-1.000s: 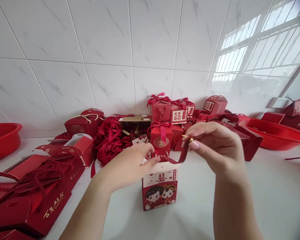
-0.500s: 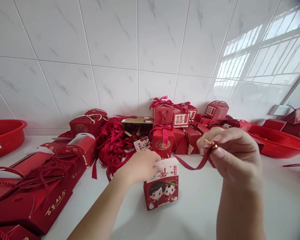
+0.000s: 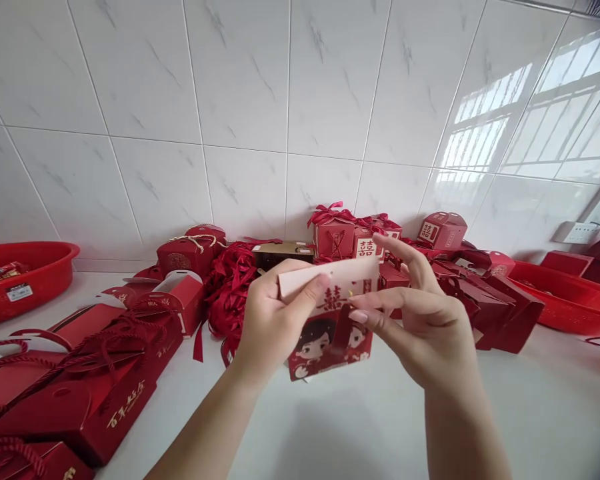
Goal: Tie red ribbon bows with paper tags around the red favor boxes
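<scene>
A small red and pink gift box printed with a cartoon couple is lifted off the white counter, between both hands. My left hand grips its left side, thumb pressed on the pale top flap. My right hand holds the right side, fingers closed against the box front where a dark red ribbon runs down. The ribbon's far end is hidden behind my fingers.
Finished red boxes with bows stand against the tiled wall. A heap of red ribbons lies left of them. Large red gift bags cover the left counter. Red basins sit at far left and at right.
The box stood on the counter while my right hand pulled the ribbon out to the right. Now both hands have lifted the box and my right hand has come in against it.
</scene>
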Tool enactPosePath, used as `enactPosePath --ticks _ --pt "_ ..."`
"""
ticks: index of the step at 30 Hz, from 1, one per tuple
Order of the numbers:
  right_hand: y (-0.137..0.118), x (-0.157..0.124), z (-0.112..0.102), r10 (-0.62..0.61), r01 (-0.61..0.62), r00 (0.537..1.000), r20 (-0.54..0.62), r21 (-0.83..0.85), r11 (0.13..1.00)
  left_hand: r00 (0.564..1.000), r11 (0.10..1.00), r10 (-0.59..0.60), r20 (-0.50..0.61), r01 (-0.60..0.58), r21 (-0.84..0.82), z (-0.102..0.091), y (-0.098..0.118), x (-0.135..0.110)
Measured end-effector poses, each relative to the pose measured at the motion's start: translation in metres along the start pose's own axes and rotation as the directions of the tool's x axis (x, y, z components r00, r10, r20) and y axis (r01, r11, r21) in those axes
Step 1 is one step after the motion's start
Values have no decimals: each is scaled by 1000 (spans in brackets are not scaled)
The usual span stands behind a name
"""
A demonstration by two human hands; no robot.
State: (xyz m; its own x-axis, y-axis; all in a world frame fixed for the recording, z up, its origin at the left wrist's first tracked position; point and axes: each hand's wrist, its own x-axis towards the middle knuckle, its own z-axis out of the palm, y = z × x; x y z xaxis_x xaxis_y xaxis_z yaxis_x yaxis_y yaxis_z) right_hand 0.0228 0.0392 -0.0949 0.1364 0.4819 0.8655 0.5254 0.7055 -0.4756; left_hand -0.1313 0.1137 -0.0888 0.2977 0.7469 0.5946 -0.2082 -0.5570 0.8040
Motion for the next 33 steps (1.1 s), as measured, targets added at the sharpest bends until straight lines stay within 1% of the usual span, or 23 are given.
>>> enactPosePath --ticks 2,4,8,12,18,21,24,27,29,31,33 --pt "1 0 3 -12 11 1000 -9 -17 1000 997 1000 28 71 -28 -2 3 3 -5" --pt "2 0 3 1 -1 1000 -4 23 1000 989 998 57 135 -53 -33 4 6 -9" --pt "1 -1 2 34 -32 999 -27 96 995 974 989 141 179 -133 -58 4 6 -12" --pt "1 -2 1 42 -40 999 -9 150 988 964 977 212 161 -211 -27 4 5 -12" --pt "0 -2 2 120 -118 993 -2 162 980 960 964 255 117 -263 49 4 4 -11" --pt "2 -2 3 144 -145 989 16 165 976 948 949 294 118 -304 78 5 2 -9" --pt "5 -2 6 118 -119 993 12 167 979 927 932 346 147 -358 60 6 -1 -7" --pt "6 -1 8 82 -70 994 -66 170 983 888 896 431 158 -442 39 6 -5 -5" --pt "5 -1 9 99 -78 989 -108 184 980 854 860 497 152 -508 43 6 -6 -5" --pt "4 -1 9 169 -151 984 -63 224 963 831 836 538 140 -548 39 7 -8 -5" --pt "4 -2 9 228 -223 974 11 270 937 836 840 533 134 -541 36 8 -9 -7"
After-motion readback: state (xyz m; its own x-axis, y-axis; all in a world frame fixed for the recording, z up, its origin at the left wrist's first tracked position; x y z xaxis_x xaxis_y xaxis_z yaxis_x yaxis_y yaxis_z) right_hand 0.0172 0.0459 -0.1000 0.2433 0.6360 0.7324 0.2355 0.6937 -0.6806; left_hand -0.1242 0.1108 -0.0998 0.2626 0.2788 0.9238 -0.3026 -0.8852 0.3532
